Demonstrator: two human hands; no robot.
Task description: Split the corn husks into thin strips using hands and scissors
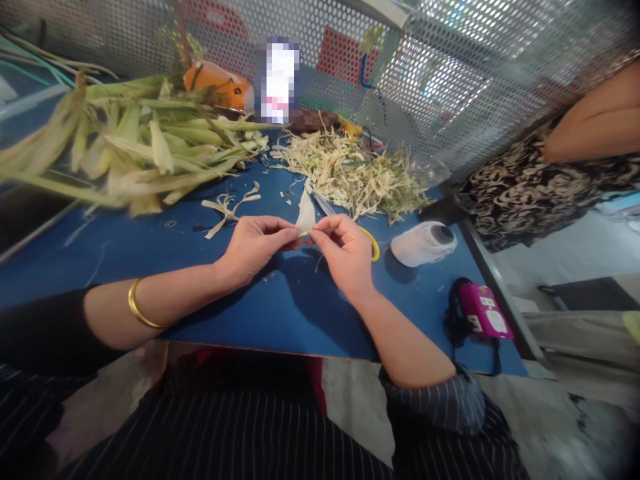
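Between my hands, over the blue table, is a pale piece of corn husk [306, 211] that narrows toward its top. My left hand [259, 245] pinches its lower edge between thumb and finger. From the other side my right hand [345, 252] pinches the same edge, fingertips close to the left ones. Scissors with a yellow handle [375, 245] lie partly hidden behind my right hand, their blades pointing away from me. A few torn husk strips [227, 209] rest beyond my left hand.
Long green husks [135, 143] are heaped at the left, shredded husk [350, 170] at the back. A white thread spool [423, 244] and a magenta box [484, 311] with a black strap sit at the right. Behind rises a perforated metal panel [310, 27]. Another person's arm [595, 123] shows at right.
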